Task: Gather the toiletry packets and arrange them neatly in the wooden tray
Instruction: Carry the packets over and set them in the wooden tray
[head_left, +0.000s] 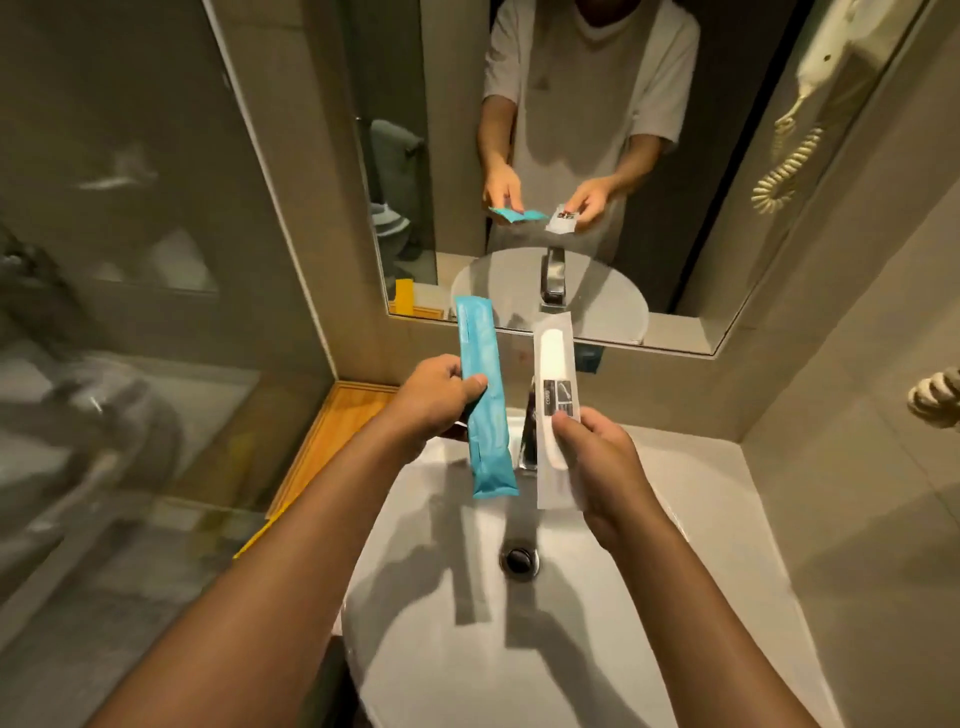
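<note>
My left hand (434, 402) grips a long blue toiletry packet (485, 400) upright over the basin. My right hand (597, 462) holds a white comb packet (556, 369) with a dark label, upright beside the blue one. The two packets are side by side and apart. The wooden tray (343, 410) lies on the counter at the left of the basin, partly hidden by my left forearm. A yellow packet edge (254, 538) shows at the tray's near end.
A white basin (649, 597) with a drain (518, 560) lies below my hands. A chrome tap (529, 441) stands behind the packets. The mirror (571, 156) reflects a person holding both packets. A glass shower wall is on the left, a corded wall phone (810, 78) on the right.
</note>
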